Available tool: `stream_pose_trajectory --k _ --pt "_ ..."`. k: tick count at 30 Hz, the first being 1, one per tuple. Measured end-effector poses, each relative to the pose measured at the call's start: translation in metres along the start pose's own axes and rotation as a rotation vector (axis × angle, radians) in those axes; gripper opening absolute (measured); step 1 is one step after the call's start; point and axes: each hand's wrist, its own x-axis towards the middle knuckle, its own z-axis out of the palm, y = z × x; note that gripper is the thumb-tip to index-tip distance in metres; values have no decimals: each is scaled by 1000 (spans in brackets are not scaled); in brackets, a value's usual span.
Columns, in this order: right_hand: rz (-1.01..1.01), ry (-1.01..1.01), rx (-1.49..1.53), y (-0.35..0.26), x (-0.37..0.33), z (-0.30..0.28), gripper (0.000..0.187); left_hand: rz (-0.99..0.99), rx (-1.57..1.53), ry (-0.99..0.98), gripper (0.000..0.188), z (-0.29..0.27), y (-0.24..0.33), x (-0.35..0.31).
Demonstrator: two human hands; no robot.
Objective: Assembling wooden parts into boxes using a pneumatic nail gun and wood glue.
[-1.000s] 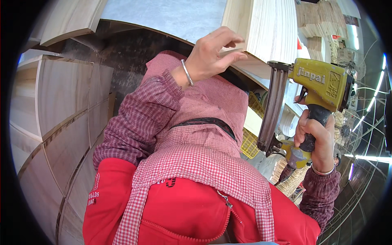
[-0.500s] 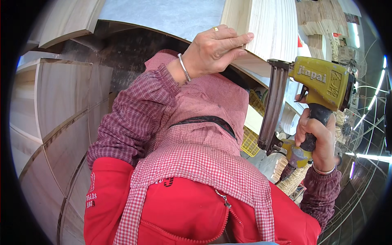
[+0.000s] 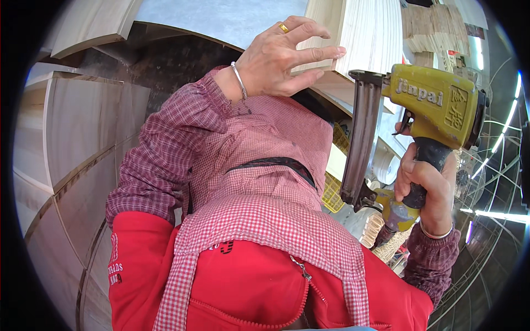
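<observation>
My right hand (image 3: 430, 185) is wrapped round the black grip of a yellow pneumatic nail gun (image 3: 428, 102), held upright at the right with its long dark magazine on the left side. The gun's nose is close to a stack of pale wooden boards (image 3: 371, 41) on the worktable. My left hand (image 3: 281, 58) has its fingers apart, the index fingertip at the near corner of those boards. It grips nothing that I can see. A ring and a silver bangle show on it.
The worktable has a grey-blue top (image 3: 221, 19). Pale wooden box panels (image 3: 83, 132) stand at the left, and another board (image 3: 99, 25) lies at the far left. More stacked wood (image 3: 433, 27) is at the back right. A yellow plastic basket (image 3: 333, 193) sits below the table.
The fingers of my left hand have spread apart, and its wrist has shifted slightly left. The nail gun in my right hand has moved a little left and up.
</observation>
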Motion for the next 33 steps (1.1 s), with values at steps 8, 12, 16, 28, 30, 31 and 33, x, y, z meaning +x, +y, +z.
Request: stream_pose_trajectory --k 8,12,16,28,30,31,33 --pt "8 -14 -61 -11 6 18 17 -19 -25 -2 45 1 -1 -4" --pt "40 -38 5 -9 5 14 33 -25 -40 2 46 0 -1 -7" --pt "54 -40 7 -9 1 15 38 -29 -37 -5 47 -2 1 -8" --pt "66 -104 -153 -20 0 17 28 -77 8 -20 47 -10 13 -12" --pt "79 -100 -166 -19 1 19 23 -151 -53 3 47 -18 9 -22" --pt "80 -108 -169 -15 -2 19 23 -220 -125 26 46 -22 7 -29" --pt "4 18 -47 -5 -9 20 22 -364 -262 73 44 -31 3 -45"
